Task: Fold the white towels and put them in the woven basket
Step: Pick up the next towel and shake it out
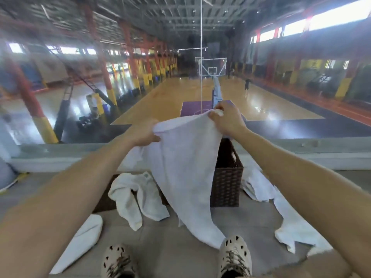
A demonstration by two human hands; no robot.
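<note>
A white towel (186,169) hangs in front of me, held up by its top edge. My left hand (144,135) grips its left corner and my right hand (226,119) pinches its right corner, a little higher. The towel's lower end trails to the floor by my right shoe. Behind it stands the dark brown woven basket (226,183), partly hidden by the towel. A crumpled white towel (136,195) lies on the floor left of the basket. Another white towel (289,221) sprawls to the right, and a third (80,241) lies at the lower left.
I stand on a grey tiled ledge (170,247) with my two patterned shoes (234,255) at the bottom. A low concrete wall (70,155) runs behind the basket. Beyond it, far below, lies a basketball court (180,91).
</note>
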